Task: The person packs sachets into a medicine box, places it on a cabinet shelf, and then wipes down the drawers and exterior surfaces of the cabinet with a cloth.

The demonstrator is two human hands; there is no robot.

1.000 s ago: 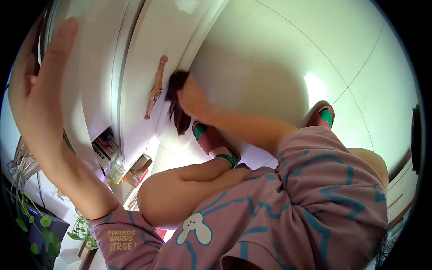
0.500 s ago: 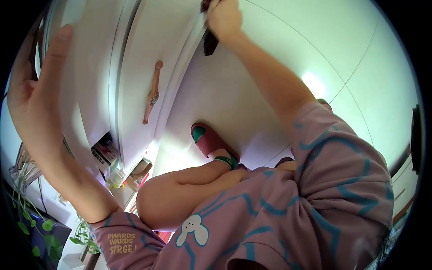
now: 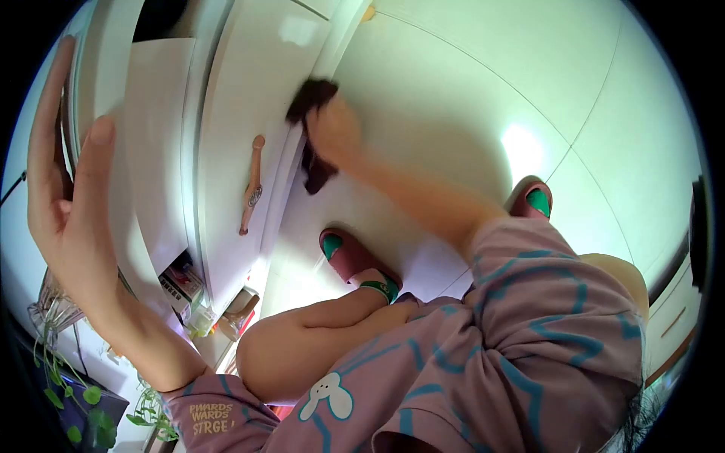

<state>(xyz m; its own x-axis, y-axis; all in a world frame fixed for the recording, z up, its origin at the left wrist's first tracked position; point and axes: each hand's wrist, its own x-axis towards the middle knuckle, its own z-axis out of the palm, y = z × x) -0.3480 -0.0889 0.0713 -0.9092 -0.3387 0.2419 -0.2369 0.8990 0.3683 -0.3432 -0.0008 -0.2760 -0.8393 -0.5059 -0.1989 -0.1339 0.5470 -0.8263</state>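
Observation:
A dark maroon cloth (image 3: 314,100) is bunched in my right hand (image 3: 336,136), with one end hanging below the fingers. Hand and cloth are at the lower edge of a white drawer front (image 3: 226,98), a little blurred by motion. On that drawer front is a pinkish-tan handle (image 3: 253,185) with a round ornament. My left hand (image 3: 75,196) is raised at the far left beside the cabinet's upper edge, fingers stretched out and thumb apart. No object shows in it; whether its far fingers touch the cabinet is hidden.
My feet in maroon slippers (image 3: 349,253) stand on the pale tiled floor (image 3: 453,98). An open shelf at lower left holds a small box (image 3: 181,287) and other items. A leafy plant in a dark pot (image 3: 91,400) is at the lower left corner.
My right hand has moved down the view along the drawer's lower edge with the cloth, toward my body. My left hand has shifted slightly, fingers more spread. My second slipper shows more.

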